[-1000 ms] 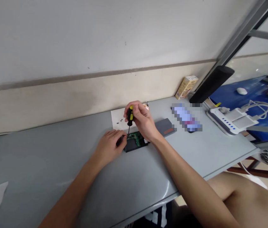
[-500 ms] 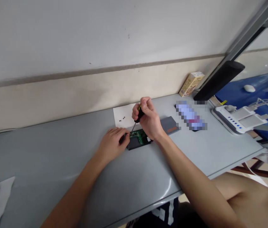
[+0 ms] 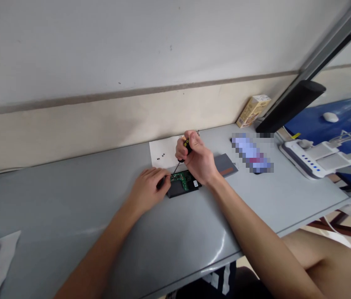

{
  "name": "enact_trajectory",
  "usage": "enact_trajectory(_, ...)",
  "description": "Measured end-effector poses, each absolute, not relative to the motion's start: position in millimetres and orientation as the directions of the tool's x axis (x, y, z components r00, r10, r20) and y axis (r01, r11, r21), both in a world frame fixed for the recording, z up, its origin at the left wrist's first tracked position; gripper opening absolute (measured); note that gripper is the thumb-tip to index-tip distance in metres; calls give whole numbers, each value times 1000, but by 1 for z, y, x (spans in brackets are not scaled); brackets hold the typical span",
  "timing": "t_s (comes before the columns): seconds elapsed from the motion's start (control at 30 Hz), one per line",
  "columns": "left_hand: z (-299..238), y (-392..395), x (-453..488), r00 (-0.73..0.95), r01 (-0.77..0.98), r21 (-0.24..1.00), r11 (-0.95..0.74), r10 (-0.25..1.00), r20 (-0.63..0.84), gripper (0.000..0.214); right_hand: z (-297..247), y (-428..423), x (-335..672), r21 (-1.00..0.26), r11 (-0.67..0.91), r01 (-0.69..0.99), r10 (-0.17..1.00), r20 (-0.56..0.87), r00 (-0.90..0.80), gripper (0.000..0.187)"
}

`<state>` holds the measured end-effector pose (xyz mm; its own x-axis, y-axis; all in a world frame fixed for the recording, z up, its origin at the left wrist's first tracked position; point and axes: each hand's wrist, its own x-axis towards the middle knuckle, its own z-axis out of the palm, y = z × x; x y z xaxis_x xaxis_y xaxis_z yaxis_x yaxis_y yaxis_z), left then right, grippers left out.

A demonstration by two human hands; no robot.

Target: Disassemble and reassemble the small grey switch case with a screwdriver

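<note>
Right hand [image 3: 198, 160] fisted around screwdriver [image 3: 184, 155], shaft tilted down-left onto circuit board [image 3: 182, 181]. Left hand [image 3: 148, 190] lies palm-down, fingers curled, gripping the board's left edge on the bench [image 3: 69, 199].

No legible print, even on carton [image 3: 253, 110]

The left hand [image 3: 146, 191] and right hand [image 3: 198, 160] are seen bare, as are the 2 forearms [image 3: 107, 245]; dark shorts [image 3: 217, 279] with white stripes are worn, a thigh [image 3: 327, 257] left uncovered.
</note>
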<state>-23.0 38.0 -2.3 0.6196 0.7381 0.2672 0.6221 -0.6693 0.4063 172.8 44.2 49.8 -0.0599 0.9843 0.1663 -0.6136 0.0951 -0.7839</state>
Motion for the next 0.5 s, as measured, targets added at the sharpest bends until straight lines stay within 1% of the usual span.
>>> enact_trajectory(0.1,-1,37,-22,610,625,416,-660,746,268,15,47,47,178,-784,90,-614,986,159,-59,36)
enact_trajectory(0.23,1,36,-20,600,627,421,-655,751,276,17,44,50,185,-803,93,-588,987,153,-53,32)
enact_trajectory(0.37,2,35,-20,600,633,416,-653,753,270,16,45,50,186,-831,62,-553,986,137,-96,33)
enact_trajectory(0.5,0,36,-20,599,633,418,-652,754,270,15,47,48,181,-811,79,-580,986,150,-75,35)
